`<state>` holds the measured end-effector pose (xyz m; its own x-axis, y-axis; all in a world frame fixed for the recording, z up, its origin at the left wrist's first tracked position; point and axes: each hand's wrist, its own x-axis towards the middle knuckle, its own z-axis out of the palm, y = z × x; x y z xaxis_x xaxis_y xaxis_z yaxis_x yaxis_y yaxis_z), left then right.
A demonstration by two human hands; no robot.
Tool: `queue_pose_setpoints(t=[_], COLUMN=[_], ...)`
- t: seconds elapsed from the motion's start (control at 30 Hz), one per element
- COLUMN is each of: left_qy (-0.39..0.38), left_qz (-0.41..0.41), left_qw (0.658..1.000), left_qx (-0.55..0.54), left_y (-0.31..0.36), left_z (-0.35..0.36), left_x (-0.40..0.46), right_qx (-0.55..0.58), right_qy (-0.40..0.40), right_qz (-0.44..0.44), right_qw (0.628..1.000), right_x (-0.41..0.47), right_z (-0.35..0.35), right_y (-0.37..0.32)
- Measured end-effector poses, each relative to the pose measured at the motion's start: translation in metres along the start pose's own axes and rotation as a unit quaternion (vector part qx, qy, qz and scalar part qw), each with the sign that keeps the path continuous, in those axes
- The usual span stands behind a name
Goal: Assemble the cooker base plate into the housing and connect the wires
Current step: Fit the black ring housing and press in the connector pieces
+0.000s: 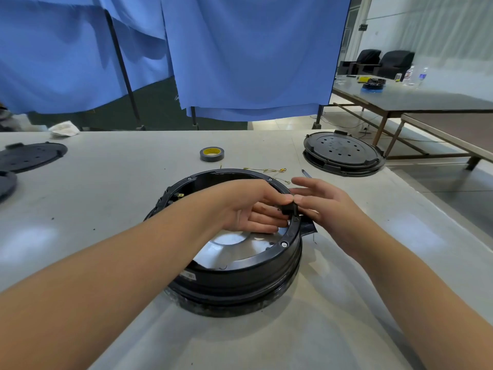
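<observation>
So, the black round housing (240,279) sits on the grey table (106,182) and I'll place everything off that. Inside it you can see the shiny metal base plate (234,245) lying down in the bottom, partly hidden by the hand above it.

The left hand (248,206) reaches in over the housing's opening, and its thumb and forefinger are pinched on a small black part (288,208) right at the right-hand side of the housing's rim; the other fingers hang loosely curled down into the opening. The right hand (317,201) comes in from just outside the rim on that same side. Its thumb tip touches the black part from the other side, while its fingers are spread and fairly straight, not wrapped round anything. What exactly that little part is, I can't tell.

Beyond the housing, on the far side, some thin yellowish wires (269,170) with ring ends lie loose on the table, and a pen (306,173) lies just to the right of them. A bit further back from the housing is a roll of grey tape (211,154). Off to the far right of the housing there's a stack of black round covers (342,153) near the table edge, and well to the left of it another black cover (29,156) lies flat.
</observation>
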<state>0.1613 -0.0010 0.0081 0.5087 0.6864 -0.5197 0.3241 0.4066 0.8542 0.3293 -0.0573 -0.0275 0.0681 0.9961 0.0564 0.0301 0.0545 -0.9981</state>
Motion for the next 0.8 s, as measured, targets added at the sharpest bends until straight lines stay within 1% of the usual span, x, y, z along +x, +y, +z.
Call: queue_pose_setpoints(t=[0.13, 0.23, 0.3, 0.37, 0.47, 0.67, 0.8], left_qy=[0.013, 0.042, 0.071, 0.053, 0.023, 0.020, 0.014], left_qz=[-0.008, 0.024, 0.049, 0.041, 0.020, 0.006, -0.007], left_qw=[1.000, 0.999, 0.996, 0.997, 0.999, 1.000, 0.999], left_qx=[-0.005, -0.013, 0.007, 0.029, 0.009, 0.022, 0.032], left_y=[-0.0017, -0.0022, -0.0033, -0.0041, -0.0026, -0.0042, -0.0007], left_z=[0.0054, 0.0060, 0.0041, 0.0048, 0.0059, 0.0060, 0.0062], left_x=[-0.0009, -0.0009, -0.0001, -0.0016, -0.0019, 0.0018, 0.0024], right_qx=[-0.015, -0.007, -0.014, -0.018, -0.011, -0.034, -0.024], right_qy=[0.031, 0.010, 0.001, 0.001, 0.006, 0.022, 0.025], right_qz=[0.035, 0.044, 0.040, 0.041, 0.044, 0.045, 0.061], right_qw=[0.999, 0.999, 0.999, 0.999, 0.999, 0.998, 0.998], right_x=[0.0046, 0.0039, 0.0033, 0.0031, 0.0031, 0.0019, 0.0046], right_z=[0.0032, -0.0007, -0.0037, -0.0043, -0.0030, 0.0005, 0.0016], right_y=[-0.0007, -0.0010, -0.0004, -0.0006, -0.0008, -0.0012, -0.0048])
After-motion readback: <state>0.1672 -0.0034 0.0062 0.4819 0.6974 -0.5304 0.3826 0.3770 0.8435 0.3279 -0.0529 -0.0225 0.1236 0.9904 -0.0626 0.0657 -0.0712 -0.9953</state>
